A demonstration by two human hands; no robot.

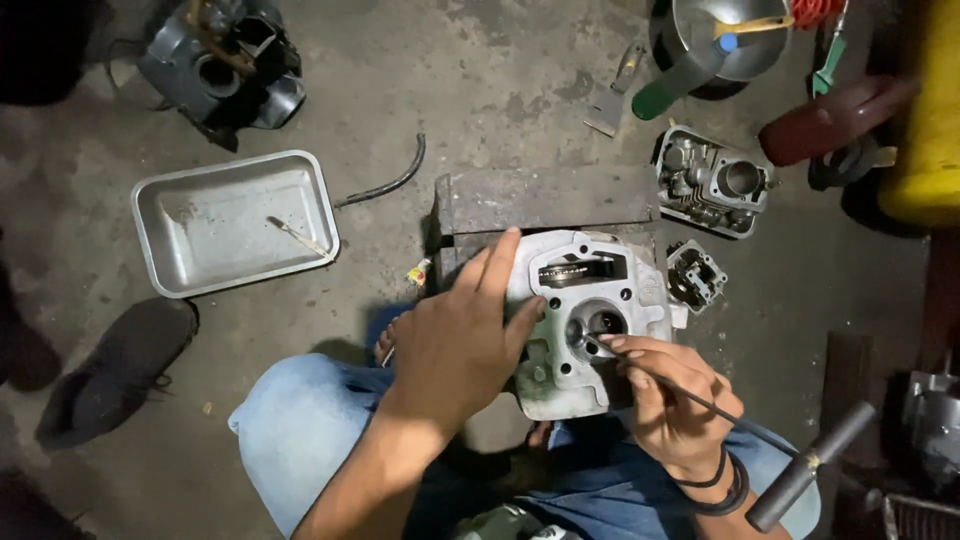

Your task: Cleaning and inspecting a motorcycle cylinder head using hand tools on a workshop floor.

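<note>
Nearest the camera, over blue-jeaned knees: engine head (590, 320), pale grey metal casting, resting on a dark metal block (545, 200) on the concrete floor (480, 80).

Left hand (455, 345): fingers spread, laid flat on the casting's 9 o'clock side, steadying it.

Right hand (670, 395): fingers pinching a thin dark rod (690, 392), its tip in the round port at the casting's centre. Black bands on that wrist.

Hammer handle (810, 465): 4 o'clock of the casting, lying on the floor.

Small engine part (695, 275): just beside the casting at 3 o'clock.

Black shoe (120, 370): 9 o'clock, well apart.

Metal tray (235, 220): 10 o'clock, one thin tool lying inside.

Cylinder block (712, 180): 1 o'clock.

Scraper (612, 95): 12 o'clock, farther out.

Metal bowl (725, 35): 1 o'clock, at the far edge.

Dark engine casing (225, 65): 11 o'clock, farthest.
</note>
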